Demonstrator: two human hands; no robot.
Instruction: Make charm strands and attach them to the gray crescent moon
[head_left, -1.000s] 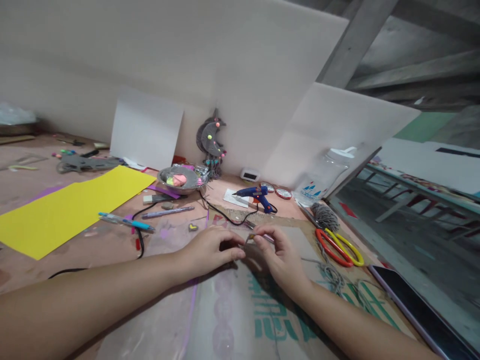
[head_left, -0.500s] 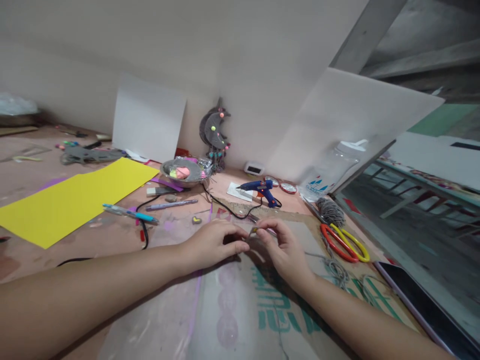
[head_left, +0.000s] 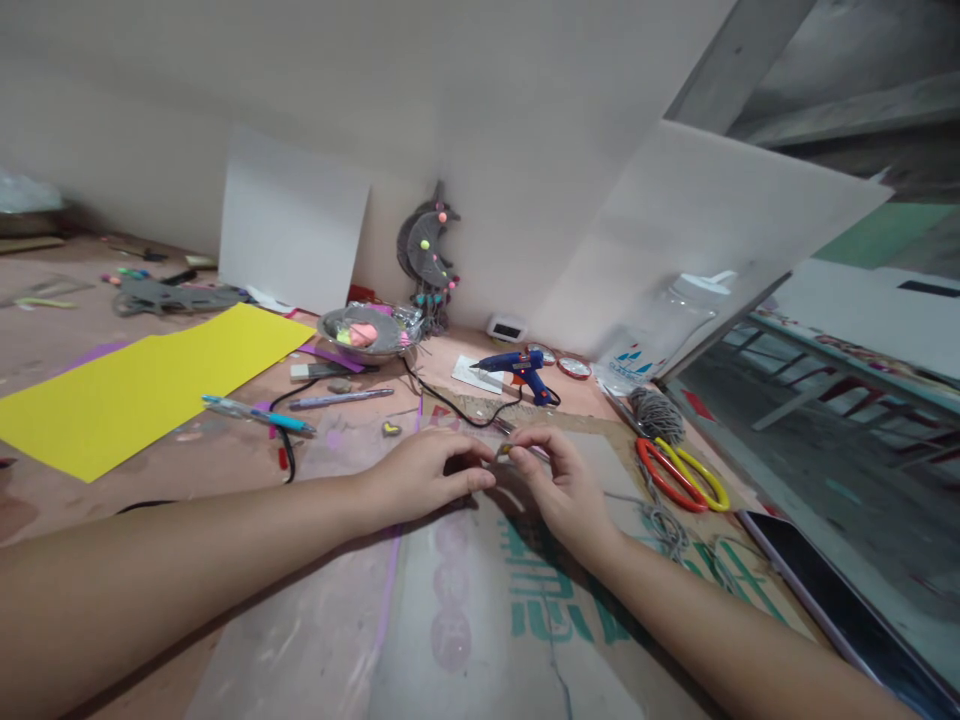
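My right hand [head_left: 566, 485] pinches a small grey piece with yellow on it [head_left: 504, 453] between thumb and fingertips. From the other side, the curled fingers of my left hand [head_left: 427, 472] meet the same piece at their tips; the fingers hide most of it. Below both hands lies a clear plastic sheet [head_left: 315, 610] over cardboard with green print [head_left: 547, 600]. A similar small grey piece with a yellow mark [head_left: 391, 428] rests just beyond my left hand. Behind my hands, a blue glue gun [head_left: 514, 368] lies on a white card [head_left: 474, 374].
Scissors with red and yellow handles [head_left: 671, 478], grey yarn [head_left: 656, 415] and a phone [head_left: 840, 600] lie at right. A bottle [head_left: 660, 330] stands behind. At left are pens [head_left: 259, 413], yellow paper [head_left: 157, 390] and a bowl [head_left: 367, 350]. A moon-shaped ornament [head_left: 431, 250] leans on the wall.
The view has shifted slightly, so most things sit a little higher in it. Both hands stay together at the small piece, with only slight finger movement.
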